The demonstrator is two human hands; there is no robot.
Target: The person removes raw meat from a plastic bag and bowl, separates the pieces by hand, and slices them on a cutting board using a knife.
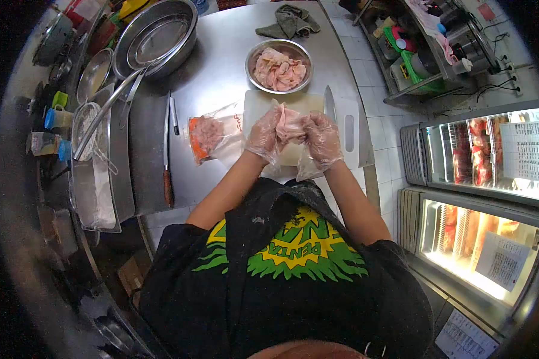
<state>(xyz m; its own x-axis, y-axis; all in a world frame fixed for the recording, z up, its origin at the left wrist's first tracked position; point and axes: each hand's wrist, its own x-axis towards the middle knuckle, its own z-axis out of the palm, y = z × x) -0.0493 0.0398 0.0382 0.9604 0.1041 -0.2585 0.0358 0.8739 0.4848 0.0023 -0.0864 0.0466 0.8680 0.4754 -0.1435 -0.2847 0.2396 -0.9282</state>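
Observation:
Both hands wear clear plastic gloves and hold one piece of pale pink raw meat (290,124) between them, above a white cutting board (348,110). My left hand (262,133) is closed on the meat's left side, and my right hand (322,136) grips its right side. A knife (329,103) lies on the board just beyond my right hand. Behind the board stands a metal bowl (309,72) with more raw meat (277,70) in it. To the left of the board, a clear plastic bag (229,122) has small meat pieces (208,133) on it.
A long wooden-handled tool (167,179) and a short knife (173,113) lie left on the steel table (221,54). Large metal bowls (185,51) and a tray with white powder (105,197) stand farther left. A dark cloth (288,23) lies at the back.

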